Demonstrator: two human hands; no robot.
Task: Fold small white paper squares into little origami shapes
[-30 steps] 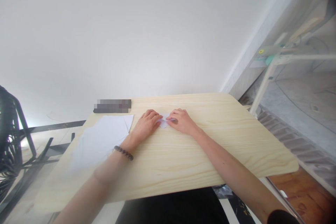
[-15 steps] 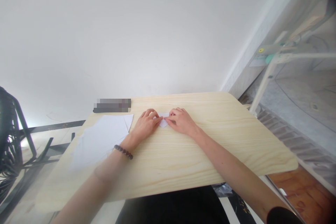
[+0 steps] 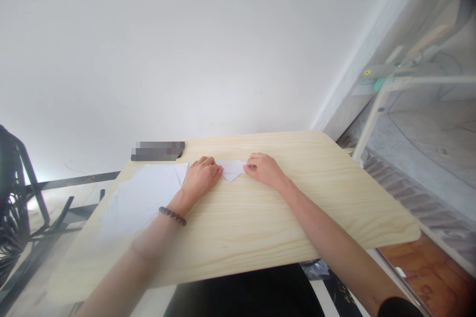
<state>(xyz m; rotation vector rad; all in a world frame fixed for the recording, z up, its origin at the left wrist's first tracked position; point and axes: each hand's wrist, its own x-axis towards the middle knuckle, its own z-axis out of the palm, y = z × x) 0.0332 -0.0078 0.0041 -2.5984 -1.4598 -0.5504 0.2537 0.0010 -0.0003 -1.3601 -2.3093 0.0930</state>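
A small folded piece of white paper [image 3: 232,169] lies on the wooden table, its lower edge coming to a point toward me. My left hand [image 3: 203,173] pinches its left end, fingers curled and thumb against the paper. At the opposite end, my right hand [image 3: 263,168] has its fingertips closed on the right corner. The middle of the paper shows between the two hands, with a crease running across it. Fingers cover both ends.
Loose white sheets [image 3: 145,198] are spread on the table [image 3: 260,228] left of my left forearm. A dark, blurred-out object [image 3: 158,151] sits at the back left edge. A black chair [image 3: 22,183] stands at left, a white metal frame [image 3: 372,119] at right.
My hands have moved apart, from the paper's middle out to its two ends. More of the folded paper shows between them now.
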